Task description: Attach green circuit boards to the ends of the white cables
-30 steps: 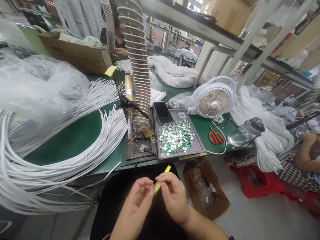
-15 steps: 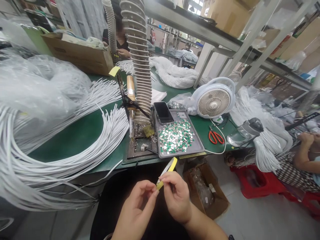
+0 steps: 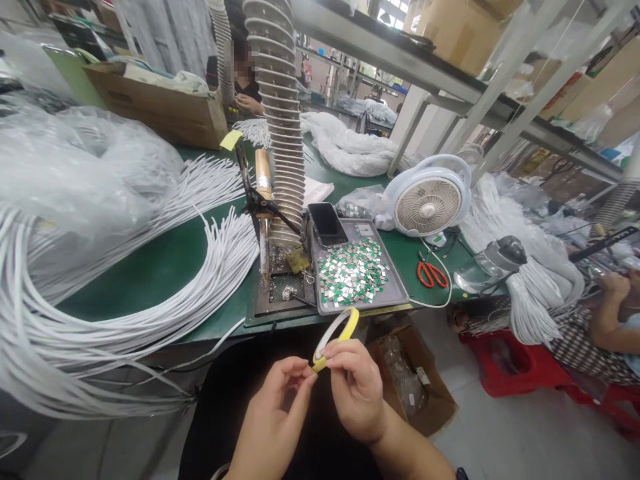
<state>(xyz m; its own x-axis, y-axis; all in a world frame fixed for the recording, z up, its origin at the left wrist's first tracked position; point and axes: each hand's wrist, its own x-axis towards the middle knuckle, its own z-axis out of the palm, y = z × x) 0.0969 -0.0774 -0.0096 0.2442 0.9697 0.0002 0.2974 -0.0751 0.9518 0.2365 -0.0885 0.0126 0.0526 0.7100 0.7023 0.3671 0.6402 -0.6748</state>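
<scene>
1. Fan [image 3: 429,203]: a small mark sits at the hub of its grille, too small to read.
2. Wooden handle [image 3: 263,170]: a pale label wraps its lower part; the print on it cannot be made out.
3. Floor carton [image 3: 440,403]: a white label [image 3: 423,375] shows on the contents near its right side, its text illegible from here.
4. Cardboard box [image 3: 150,107]: faint dark marking on the near side, blurred. A plain-looking yellow slip [image 3: 231,140] hangs near its right corner.
5. Yellow tape roll [image 3: 353,323]: a thin ring, yellow outside and whitish inside, held in the air between both hands, just in front of the near edge of the tray [image 3: 403,293]. It tilts up and away to the right, its opening visible.
6. Left hand [image 3: 273,417]: reaches up from the bottom edge, wrist low, back of the hand toward the left. Thumb and fingertips come together in a tight pinch on the near end of the ring; whether a loose tape end lies between them, I cannot tell.
7. Right hand [image 3: 357,393]: angles in from the lower right, fingers bent inward and pointing left. Thumb and index finger close on the ring's near right side, the other fingers curled.
8. Beyond the hands, the tray carries small green-and-silver pieces [image 3: 353,273] and a dark-screened phone [image 3: 327,225].
</scene>
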